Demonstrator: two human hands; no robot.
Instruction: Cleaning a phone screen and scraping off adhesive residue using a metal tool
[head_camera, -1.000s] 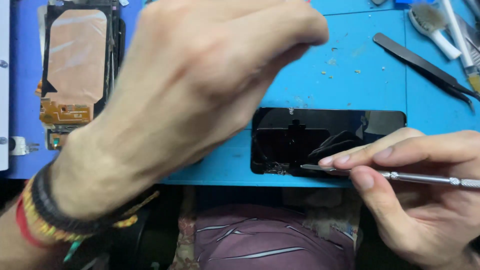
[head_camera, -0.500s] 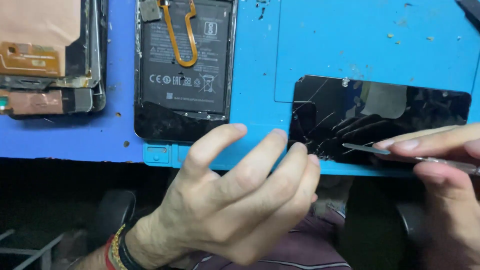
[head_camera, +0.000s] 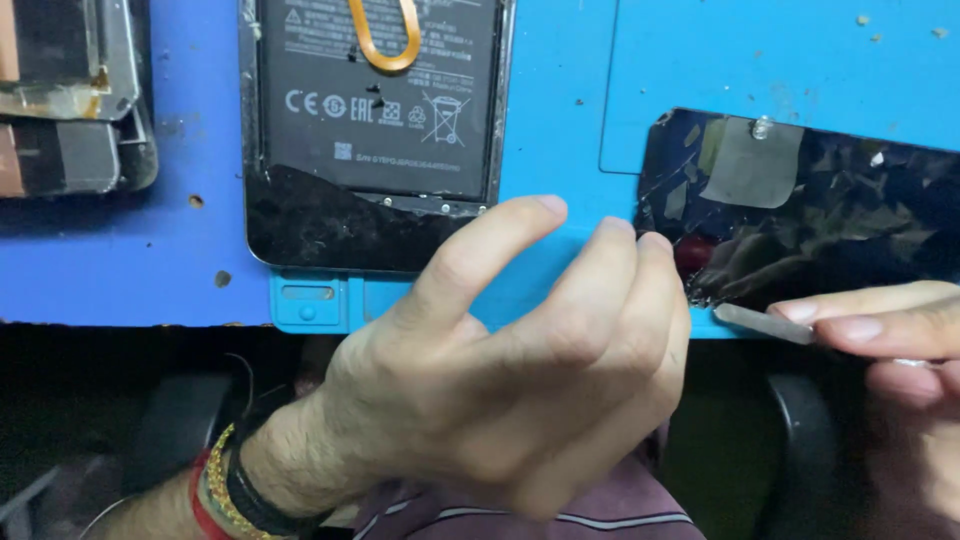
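My left hand (head_camera: 520, 370) hovers over the front edge of the blue work mat (head_camera: 560, 120), fingers apart and curled, fingertips close to the left end of a cracked black screen panel (head_camera: 800, 205). It holds nothing. My right hand (head_camera: 890, 370) comes in from the right and pinches a thin metal pry tool (head_camera: 765, 323), whose flat tip lies at the panel's lower edge. An opened phone (head_camera: 375, 130) with its black battery and an orange pull loop lies on the mat above my left hand.
A second dismantled phone frame (head_camera: 70, 110) lies at the far left on a darker blue mat (head_camera: 120, 260). Small bits of debris dot the blue mat at the upper right. Below the mat's edge are my lap and dark chair parts.
The view has shifted left and closer. My left hand dropped from high over the mat to its front edge beside the cracked panel. The right hand keeps the tool at the panel's edge.
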